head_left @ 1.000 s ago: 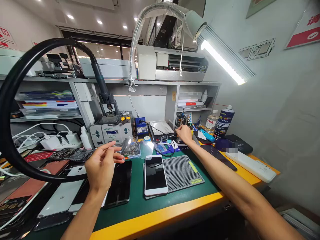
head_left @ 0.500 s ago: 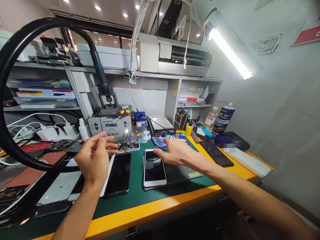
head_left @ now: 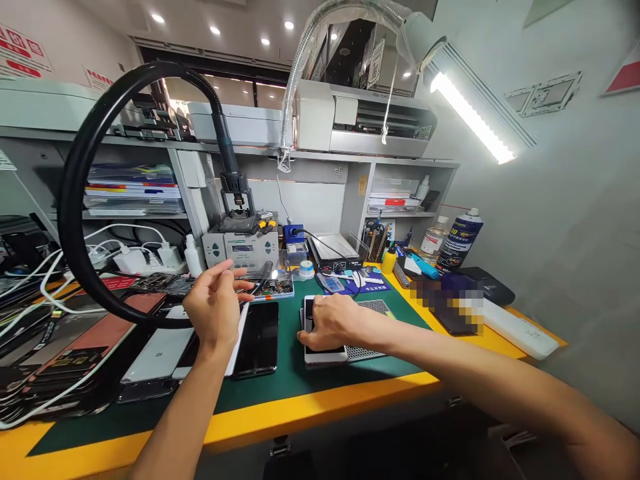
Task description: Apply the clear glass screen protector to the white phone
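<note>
A white-framed phone (head_left: pixel 325 357) with a dark screen lies on the green mat (head_left: pixel 293 393). My right hand (head_left: pixel 335 323) is over it, thumb at its left edge and curled fingers across the screen, gripping it; the fingertips are partly hidden. Under and beside the phone is a perforated metal plate (head_left: pixel 370 347). My left hand (head_left: pixel 217 303) is raised above the mat, palm turned inward, its fingers loosely apart with nothing visible in them. Just right of that hand lies a black phone (head_left: pixel 257 339). Behind its fingertips is a tray of small parts (head_left: pixel 280 285).
Several more phones, among them a silver one (head_left: pixel 160 357), crowd the left with white cables. A black hose (head_left: pixel 75 200) loops over them. A grey soldering station (head_left: pixel 243 250) stands behind. At right are a spray can (head_left: pixel 461 241) and a white box (head_left: pixel 520 330).
My right hand has moved down and left from above the plate onto the white phone. My left hand keeps much the same pose. The view has shifted left.
</note>
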The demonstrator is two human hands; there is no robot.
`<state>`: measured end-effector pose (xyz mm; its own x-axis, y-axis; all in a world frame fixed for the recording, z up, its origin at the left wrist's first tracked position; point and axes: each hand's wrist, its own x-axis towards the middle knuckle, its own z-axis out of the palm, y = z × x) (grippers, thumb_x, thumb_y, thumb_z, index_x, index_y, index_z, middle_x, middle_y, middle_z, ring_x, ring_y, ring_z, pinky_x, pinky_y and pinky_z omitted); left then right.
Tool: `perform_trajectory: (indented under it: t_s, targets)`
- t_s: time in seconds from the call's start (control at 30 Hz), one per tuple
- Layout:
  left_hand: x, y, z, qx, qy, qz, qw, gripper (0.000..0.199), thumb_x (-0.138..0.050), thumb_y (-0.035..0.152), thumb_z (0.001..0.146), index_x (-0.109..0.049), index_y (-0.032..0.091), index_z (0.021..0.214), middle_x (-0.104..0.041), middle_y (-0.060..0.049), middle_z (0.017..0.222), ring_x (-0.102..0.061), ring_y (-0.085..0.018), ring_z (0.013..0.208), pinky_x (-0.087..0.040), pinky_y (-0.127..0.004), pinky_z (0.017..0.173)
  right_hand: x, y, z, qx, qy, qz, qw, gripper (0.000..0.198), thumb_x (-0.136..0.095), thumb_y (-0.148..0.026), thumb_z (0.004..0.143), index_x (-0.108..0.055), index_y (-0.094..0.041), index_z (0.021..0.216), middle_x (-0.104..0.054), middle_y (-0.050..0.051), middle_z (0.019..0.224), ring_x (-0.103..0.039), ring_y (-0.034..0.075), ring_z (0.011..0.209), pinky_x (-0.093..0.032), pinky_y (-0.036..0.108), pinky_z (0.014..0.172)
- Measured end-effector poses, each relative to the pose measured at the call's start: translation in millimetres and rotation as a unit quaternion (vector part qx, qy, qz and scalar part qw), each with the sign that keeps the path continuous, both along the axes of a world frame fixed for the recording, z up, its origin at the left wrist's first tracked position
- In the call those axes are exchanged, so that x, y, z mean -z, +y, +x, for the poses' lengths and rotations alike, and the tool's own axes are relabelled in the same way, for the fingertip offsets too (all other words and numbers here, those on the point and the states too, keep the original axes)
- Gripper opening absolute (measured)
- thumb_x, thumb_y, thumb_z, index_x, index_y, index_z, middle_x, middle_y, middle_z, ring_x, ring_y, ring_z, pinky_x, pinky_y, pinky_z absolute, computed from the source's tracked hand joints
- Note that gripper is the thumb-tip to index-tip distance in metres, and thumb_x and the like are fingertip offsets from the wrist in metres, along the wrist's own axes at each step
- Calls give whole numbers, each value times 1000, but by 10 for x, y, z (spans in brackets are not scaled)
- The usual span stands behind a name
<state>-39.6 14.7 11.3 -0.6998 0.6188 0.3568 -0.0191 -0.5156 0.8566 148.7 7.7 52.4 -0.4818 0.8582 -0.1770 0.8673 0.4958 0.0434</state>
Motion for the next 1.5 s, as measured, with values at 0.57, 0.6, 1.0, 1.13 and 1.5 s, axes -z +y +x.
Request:
perform_trajectory:
  t_s: [0.57,0.6,1.0,1.13,1.5]
  targets:
    - [1,1,-1,15,9,2,1000,30,-65,27,76,-73,15,103,-74,-5,82,-68,-15,55,-55,-23,41,153,-84,65,60,51,3,997,91,-49,-53,87,-35,15,147,-69,36,112,-70,43,109,-56,45,85]
    - [4,3,-3,15,9,1,1000,31,-65,27,76,-73,15,103,-74,-5,82,-68,-15,55,-55,-23,41,146,-96,60,64,55,3,996,89,-50,-51,87,-35,14,146,-69,36,113,-70,42,108,-56,44,84]
    - [7,5,7,8,12,-7,1000,30,-66,27,75,-73,16,102,-74,-5,81,-67,-15,55,-54,-22,42,50,10,15,40,65,-61,995,94,-61,-52,78,-37,7,148,-67,32,121,-68,43,111,-56,44,84]
    - [12,13,1,7,12,-6,1000,31,-66,27,75,-73,15,102,-74,-5,82,-67,-15,55,-54,-22,42,0,124,88,41,66,-88,993,92,-62,-63,73,-49,-1,140,-68,28,120,-68,42,110,-56,42,80]
    - [2,13,-1,6,19,-8,1000,30,-65,27,76,-73,15,103,-74,-5,83,-66,-14,54,-54,-22,41,-30,572,606,-58,88,-140,985,107,-82,-49,58,-43,-7,148,-64,19,130,-66,35,108,-54,37,83]
